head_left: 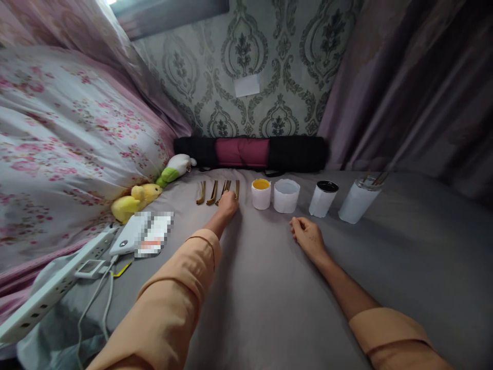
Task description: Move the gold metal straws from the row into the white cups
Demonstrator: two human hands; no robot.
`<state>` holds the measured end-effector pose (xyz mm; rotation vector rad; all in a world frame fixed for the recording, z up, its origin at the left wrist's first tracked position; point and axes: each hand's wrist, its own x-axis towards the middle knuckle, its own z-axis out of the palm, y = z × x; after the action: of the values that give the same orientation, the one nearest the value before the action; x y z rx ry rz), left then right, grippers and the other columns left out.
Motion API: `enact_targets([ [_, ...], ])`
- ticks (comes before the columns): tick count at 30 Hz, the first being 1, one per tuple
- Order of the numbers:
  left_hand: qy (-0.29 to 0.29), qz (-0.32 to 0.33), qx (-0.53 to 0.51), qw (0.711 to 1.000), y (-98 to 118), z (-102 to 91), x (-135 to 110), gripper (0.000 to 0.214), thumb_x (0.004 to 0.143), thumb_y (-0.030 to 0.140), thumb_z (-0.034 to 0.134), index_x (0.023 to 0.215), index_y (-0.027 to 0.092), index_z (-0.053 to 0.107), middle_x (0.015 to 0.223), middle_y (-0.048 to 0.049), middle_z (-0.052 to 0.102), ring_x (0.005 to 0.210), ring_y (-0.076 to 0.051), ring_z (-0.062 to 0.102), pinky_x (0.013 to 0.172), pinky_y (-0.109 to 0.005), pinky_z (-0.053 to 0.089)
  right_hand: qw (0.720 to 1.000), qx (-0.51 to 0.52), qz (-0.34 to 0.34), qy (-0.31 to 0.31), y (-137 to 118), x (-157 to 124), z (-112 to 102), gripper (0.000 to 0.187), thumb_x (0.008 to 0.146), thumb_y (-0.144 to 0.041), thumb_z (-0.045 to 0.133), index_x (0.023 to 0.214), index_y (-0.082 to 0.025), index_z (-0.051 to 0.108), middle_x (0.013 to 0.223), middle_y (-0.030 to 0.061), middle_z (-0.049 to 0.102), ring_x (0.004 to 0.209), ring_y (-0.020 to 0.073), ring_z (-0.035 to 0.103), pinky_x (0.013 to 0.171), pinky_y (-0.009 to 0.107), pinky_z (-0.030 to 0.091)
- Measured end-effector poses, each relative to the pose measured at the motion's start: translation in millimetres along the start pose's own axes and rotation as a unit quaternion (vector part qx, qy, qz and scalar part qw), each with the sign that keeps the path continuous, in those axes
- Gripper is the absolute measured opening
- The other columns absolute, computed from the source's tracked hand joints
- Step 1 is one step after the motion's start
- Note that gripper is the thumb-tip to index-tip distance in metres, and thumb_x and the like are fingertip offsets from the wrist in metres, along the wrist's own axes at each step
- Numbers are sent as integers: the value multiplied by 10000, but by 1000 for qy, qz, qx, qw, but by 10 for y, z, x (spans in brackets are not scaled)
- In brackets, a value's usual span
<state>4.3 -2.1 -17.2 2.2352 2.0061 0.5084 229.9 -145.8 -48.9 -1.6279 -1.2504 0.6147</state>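
The left hand [228, 204] is at a row of brown bent pieces [202, 194] on the grey sheet [246, 288], partly covering them; its fingertips are hidden, so whether its grip is clamped on one cannot be told. The yellow-filled cup [261, 198] stands just right of the row. The right hand [308, 237], grip curled together, is near the pale cup [286, 199] and the black-topped can [322, 202].

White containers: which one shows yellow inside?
The leftmost container, nearest the left hand. The second container looks pale inside, the third container dark, and the far-right jar has thin sticks in it.
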Motion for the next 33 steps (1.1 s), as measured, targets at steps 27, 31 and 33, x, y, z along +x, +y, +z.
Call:
enact_targets([
  [27,-6,12,-19,1000,-66,89,28,300,706,66,429,922,127,628,952,-130,623,901,-190,557,752,-247,398,1000,-5,-1,2,32,7,9,368,786,-455,392,755,-152,599,611,41,596,506,123,529,491,227,378],
  [31,-5,11,-21,1000,-62,79,21,285,705,74,438,905,137,630,947,-117,628,900,-183,558,751,-242,400,1000,-8,-9,0,13,3,4,379,787,-456,385,752,-147,600,616,46,599,512,124,527,495,228,379],
  [33,-6,9,-21,1000,-57,73,24,267,705,81,445,884,141,634,936,-113,632,896,-183,561,754,-243,402,1000,-9,-10,3,7,4,4,380,782,-456,388,744,-142,601,618,50,601,517,126,529,498,228,379],
])
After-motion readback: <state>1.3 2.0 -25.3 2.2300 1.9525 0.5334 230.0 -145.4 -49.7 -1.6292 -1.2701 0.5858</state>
